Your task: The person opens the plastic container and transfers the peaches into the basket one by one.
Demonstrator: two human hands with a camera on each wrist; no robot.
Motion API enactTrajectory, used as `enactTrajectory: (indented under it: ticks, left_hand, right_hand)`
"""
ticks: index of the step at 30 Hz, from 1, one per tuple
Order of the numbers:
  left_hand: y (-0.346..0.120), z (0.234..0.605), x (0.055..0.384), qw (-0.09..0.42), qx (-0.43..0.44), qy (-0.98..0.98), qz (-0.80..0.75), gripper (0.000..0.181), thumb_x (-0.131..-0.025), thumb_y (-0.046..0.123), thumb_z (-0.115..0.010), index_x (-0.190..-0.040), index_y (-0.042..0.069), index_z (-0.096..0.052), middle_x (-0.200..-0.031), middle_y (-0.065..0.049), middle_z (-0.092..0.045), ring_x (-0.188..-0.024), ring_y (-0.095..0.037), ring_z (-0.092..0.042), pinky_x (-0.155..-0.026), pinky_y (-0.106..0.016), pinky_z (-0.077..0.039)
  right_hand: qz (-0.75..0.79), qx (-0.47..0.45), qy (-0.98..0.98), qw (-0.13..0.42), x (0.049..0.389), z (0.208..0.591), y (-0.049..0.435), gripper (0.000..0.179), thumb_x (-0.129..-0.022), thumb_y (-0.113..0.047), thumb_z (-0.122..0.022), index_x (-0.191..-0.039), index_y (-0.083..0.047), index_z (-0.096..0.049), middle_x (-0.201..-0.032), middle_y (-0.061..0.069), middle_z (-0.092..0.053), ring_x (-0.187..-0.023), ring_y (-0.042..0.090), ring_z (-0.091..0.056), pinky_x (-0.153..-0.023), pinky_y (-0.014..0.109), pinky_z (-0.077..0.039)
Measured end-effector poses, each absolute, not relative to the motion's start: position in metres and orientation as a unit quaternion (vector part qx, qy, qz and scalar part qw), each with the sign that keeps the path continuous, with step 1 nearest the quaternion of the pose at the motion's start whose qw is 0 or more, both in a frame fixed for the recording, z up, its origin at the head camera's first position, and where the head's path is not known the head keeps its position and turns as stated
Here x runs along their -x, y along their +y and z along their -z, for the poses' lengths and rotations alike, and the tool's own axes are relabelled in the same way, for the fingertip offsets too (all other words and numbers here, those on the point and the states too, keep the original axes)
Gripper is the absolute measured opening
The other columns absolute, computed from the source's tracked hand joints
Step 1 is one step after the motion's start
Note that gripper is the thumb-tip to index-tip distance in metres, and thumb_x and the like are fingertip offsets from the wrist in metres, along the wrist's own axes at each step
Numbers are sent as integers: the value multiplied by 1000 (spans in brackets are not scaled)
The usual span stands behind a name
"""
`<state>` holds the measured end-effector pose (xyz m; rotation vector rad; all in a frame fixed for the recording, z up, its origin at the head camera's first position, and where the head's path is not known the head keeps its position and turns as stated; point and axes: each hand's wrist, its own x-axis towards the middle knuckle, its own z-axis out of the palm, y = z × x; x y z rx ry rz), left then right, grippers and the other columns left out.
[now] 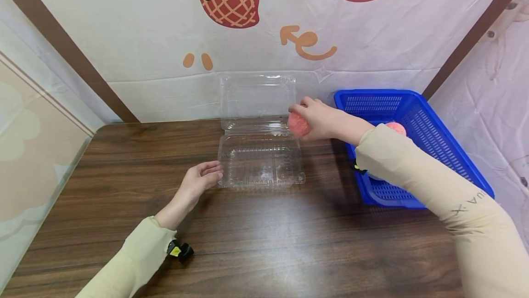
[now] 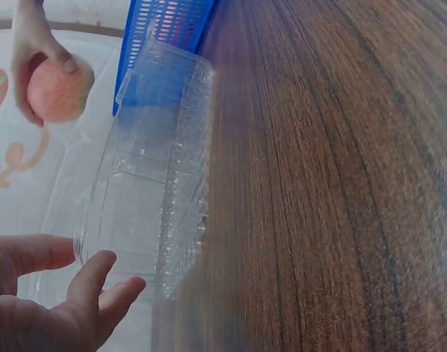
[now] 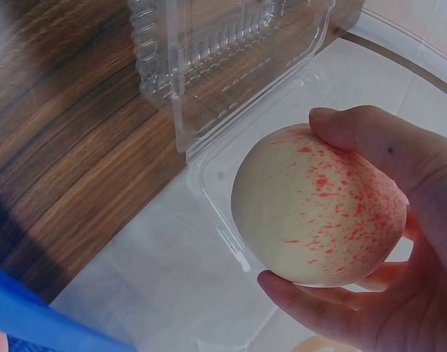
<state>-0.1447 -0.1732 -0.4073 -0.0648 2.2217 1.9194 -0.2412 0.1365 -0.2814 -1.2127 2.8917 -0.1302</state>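
My right hand [image 1: 320,116] holds a peach [image 1: 298,125] just right of the hinge of a clear plastic clamshell box [image 1: 261,162]. In the right wrist view the peach [image 3: 304,213] is cream with red speckles, gripped between thumb and curled fingers. The box stands unfolded on the table, its lid [image 1: 259,98] tilted up at the back. My left hand [image 1: 198,181] is at the box's left edge with fingers extended. In the left wrist view its fingertips [image 2: 98,264] lie against or very near the box rim; exact contact is hard to tell.
A blue plastic basket [image 1: 458,169] stands at the right of the brown wooden table [image 1: 264,238]. Another pink peach [image 1: 396,128] lies in it, and my right sleeve hides part of the basket. A white printed cloth [image 1: 144,36] hangs behind the table.
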Motion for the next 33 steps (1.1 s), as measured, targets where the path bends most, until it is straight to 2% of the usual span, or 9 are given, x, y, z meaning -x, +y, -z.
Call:
enactTrajectory:
  ticks: [14,33]
  left_hand:
    - [-173,408,145,100,20,752,-651,48,-90,2,-50,-131,-15,-33,-129,-33,-42,-119,-34,-44,-79,-14,-46]
    - [-173,407,146,104,23,753,-650,48,-90,2,-50,-132,-14,-33,-129,-32,-43,-120,-35,-43,-78,-14,-46]
  right_hand:
    - [42,364,930,12,241,278,150,69,-67,-18,-76,-127,-2,-45,-112,25,-46,-96,42,-49,-82,50,-44]
    - [46,363,931,-10,241,271,166,70,-64,-17,-77,-123,2,-47,-107,26,-47,-95,44,-49,-84,52,-41]
